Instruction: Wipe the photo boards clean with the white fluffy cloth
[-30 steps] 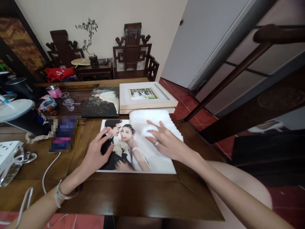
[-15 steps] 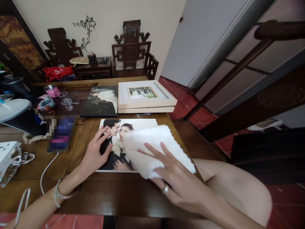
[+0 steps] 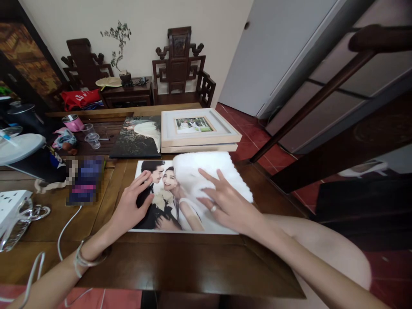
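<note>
My left hand (image 3: pixel 133 201) lies open on the left side of a large wedding photo print (image 3: pixel 191 216), fingers stretched out. The print shows a couple and lies flat on the wooden table. My right hand (image 3: pixel 230 199) is spread over a fluffy white cloth (image 3: pixel 209 165), pressing it onto the right part of the print. Its fingers are apart and a ring sits on one of them. The cloth covers the print's upper right area and reaches past its right edge. My right thumb is hard to make out.
Behind the print are a dark photo panel (image 3: pixel 138 139) and stacked light-wood frames (image 3: pixel 199 126). To the left are a phone (image 3: pixel 85 180), a white cable (image 3: pixel 61 234), a power strip (image 3: pixel 13 206), a clear hair claw (image 3: pixel 19 229) and a lidded tumbler (image 3: pixel 27 165).
My right hand and the white cloth have moved up and away from me across the print, uncovering more of its lower right part. My left hand stays in place.
</note>
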A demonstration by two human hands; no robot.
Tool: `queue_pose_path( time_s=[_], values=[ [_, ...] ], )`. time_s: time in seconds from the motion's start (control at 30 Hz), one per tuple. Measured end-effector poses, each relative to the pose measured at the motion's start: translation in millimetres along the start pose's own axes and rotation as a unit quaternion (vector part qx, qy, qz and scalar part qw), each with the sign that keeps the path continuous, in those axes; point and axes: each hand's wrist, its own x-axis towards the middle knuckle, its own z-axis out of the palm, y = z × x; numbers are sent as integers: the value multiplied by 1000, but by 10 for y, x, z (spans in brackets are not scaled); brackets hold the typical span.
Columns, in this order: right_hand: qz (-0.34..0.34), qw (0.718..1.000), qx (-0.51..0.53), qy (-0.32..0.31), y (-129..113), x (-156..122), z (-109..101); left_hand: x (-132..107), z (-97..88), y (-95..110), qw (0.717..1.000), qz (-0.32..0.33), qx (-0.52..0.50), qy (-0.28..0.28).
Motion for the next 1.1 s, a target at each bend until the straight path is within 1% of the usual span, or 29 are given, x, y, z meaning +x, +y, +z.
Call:
queue_pose_path(
  time_s=[0.17,0.23,0.3,0.4,0.6,0.7,0.8,0.9,1.0,1.1],
  values=[
    [-55,998,16,-37,-392,-404,-53,-4,12,2,1000,-22,-12,-10],
    [-61,996,23,-54,-480,-476,-83,-20,23,8,1000,-24,4,-12],
    [-61,996,29,-63,-494,-465,-102,-36,30,11,999,-23,19,-20],
    [-49,997,28,-53,-379,-316,-89,-52,31,8,999,-26,32,-34],
    [1,1000,-9,0,32,144,32,-58,32,3,998,-29,35,-38],
    [12,999,-40,-2,76,223,67,-61,42,8,998,-31,39,-37],
    [-5,998,-60,-19,-79,90,85,-61,50,17,998,-29,40,-36],
    [-27,999,-32,-26,-348,-192,102,-58,55,29,998,-29,40,-33],
    [-58,998,-4,-16,-572,-447,113,-55,58,37,998,-32,41,-27],
    [-73,997,8,-22,-623,-509,91,-55,56,39,998,-32,39,-26]
  ],
)
